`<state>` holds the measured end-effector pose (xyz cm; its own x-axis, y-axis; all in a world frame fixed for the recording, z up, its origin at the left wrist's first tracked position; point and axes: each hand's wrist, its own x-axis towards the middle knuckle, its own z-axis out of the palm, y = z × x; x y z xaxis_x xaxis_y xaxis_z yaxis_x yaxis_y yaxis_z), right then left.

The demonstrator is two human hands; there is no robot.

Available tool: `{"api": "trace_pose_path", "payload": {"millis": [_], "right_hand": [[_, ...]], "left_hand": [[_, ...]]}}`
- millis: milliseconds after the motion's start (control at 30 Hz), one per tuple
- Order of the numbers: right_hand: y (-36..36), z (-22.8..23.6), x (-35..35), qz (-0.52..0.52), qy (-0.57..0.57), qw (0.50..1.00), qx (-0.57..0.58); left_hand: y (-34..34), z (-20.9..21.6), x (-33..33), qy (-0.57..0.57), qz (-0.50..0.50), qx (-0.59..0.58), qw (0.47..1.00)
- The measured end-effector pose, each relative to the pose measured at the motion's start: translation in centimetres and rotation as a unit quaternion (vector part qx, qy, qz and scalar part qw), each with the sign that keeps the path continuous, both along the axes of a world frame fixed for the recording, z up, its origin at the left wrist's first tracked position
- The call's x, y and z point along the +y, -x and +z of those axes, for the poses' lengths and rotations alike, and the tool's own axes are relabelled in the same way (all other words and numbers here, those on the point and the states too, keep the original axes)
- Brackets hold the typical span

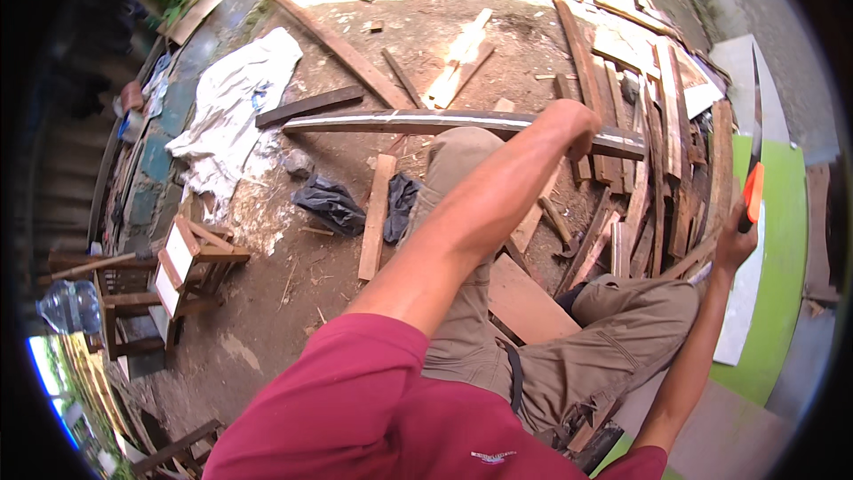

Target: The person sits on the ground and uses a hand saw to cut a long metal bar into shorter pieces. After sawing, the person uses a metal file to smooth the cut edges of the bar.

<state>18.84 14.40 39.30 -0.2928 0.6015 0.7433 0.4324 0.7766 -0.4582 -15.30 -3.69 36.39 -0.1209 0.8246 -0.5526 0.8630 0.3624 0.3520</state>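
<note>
A long dark wooden beam [391, 122] with a pale stripe along its edge lies crosswise over my raised left knee. My left hand [579, 124] is closed around it near its right end; some of the fingers are hidden behind the hand and wood. Off to the right, my right hand [736, 238] grips a handsaw by its orange and black handle [753, 196]. The saw's thin blade [757, 111] points up and away, apart from the beam.
Wooden planks [666, 133] are piled at the right, with a hammer-like tool [558, 220] at the pile's near side. A green board [764, 302] stands beyond my right arm. Left are a white cloth [240, 107], black plastic [329, 204], a small wooden frame [191, 258] and a clear bottle [69, 307].
</note>
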Motion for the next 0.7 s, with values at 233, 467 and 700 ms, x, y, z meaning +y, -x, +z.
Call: {"api": "trace_pose_path", "payload": {"millis": [233, 467, 700], "right_hand": [[3.2, 2.4, -8.0, -0.071, 0.128, 0.977, 0.156], [1.5, -0.2, 4.1, -0.091, 0.018, 0.996, -0.017], [-2.1, -5.0, 10.4, -0.108, -0.007, 0.955, -0.275]], "left_hand": [[0.4, 1.8, -0.3, 0.012, -0.012, 0.009, 1.000], [1.9, 4.2, 0.5, -0.002, -0.057, -0.040, 0.998], [5.2, 5.0, -1.4, -0.175, 0.009, -0.052, 0.983]]}}
